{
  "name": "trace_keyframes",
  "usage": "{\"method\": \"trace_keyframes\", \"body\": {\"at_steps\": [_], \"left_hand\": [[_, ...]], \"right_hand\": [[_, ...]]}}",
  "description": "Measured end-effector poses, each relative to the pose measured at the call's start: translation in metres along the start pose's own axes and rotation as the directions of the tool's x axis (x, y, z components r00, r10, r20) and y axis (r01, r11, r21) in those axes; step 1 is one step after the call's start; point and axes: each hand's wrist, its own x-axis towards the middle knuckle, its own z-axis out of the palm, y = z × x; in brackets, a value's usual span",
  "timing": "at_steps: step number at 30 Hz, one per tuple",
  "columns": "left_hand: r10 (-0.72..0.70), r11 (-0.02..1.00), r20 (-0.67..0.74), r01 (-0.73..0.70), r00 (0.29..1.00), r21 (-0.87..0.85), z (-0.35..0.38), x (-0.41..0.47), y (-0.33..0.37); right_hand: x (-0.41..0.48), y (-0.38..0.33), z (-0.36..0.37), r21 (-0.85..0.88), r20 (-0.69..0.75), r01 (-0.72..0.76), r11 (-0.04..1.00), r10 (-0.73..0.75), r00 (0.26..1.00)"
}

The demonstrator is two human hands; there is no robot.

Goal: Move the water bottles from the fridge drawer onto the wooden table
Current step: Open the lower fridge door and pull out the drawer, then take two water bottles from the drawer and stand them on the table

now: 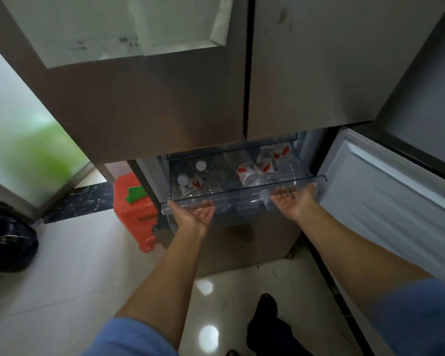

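A clear plastic fridge drawer stands pulled out below the closed upper fridge doors. Inside lie several clear water bottles with red-and-white labels: some upright at the left with white caps, others lying on their sides at the right. My left hand is palm up under the drawer's front lip at its left end, fingers curled onto it. My right hand grips the same front lip at the right end, palm up. No wooden table is in view.
The lower fridge door hangs open at the right. An orange plastic container with a green piece stands on the tiled floor left of the fridge. A dark bag lies at far left by a glass door. My dark shoe is below.
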Motion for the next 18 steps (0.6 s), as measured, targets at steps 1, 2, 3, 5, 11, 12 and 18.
{"method": "trace_keyframes", "body": {"at_steps": [1,2,3,5,11,12,18], "left_hand": [[-0.006,0.999,-0.011,0.006,1.0,0.039,-0.006,-0.001,-0.002],[-0.009,0.997,-0.027,0.011,1.0,0.077,-0.013,-0.002,-0.004],[-0.01,0.994,-0.037,0.014,0.999,0.107,-0.018,-0.004,-0.006],[0.0,0.99,-0.069,0.01,0.998,0.138,-0.026,-0.012,-0.012],[-0.001,0.991,-0.163,0.023,0.987,0.131,-0.047,-0.036,-0.032],[0.0,0.99,-0.185,0.026,0.983,0.137,-0.048,-0.04,-0.037],[0.033,0.991,-0.211,-0.004,0.977,0.137,-0.047,-0.059,-0.051]], "right_hand": [[-0.007,0.001,-0.006,-0.004,-0.002,-0.001,1.0,0.001,1.0],[-0.012,0.003,-0.011,-0.01,-0.008,-0.004,1.0,0.004,1.0],[-0.017,0.005,-0.017,-0.009,-0.016,-0.007,1.0,0.006,1.0],[-0.025,0.007,-0.029,-0.004,-0.023,-0.019,1.0,0.019,1.0],[-0.042,0.009,-0.059,-0.06,-0.076,0.004,0.998,-0.009,0.997],[-0.043,0.009,-0.064,-0.073,-0.084,0.005,0.997,-0.011,0.996],[-0.042,0.006,-0.083,-0.089,-0.106,-0.013,0.996,0.003,0.994]]}}
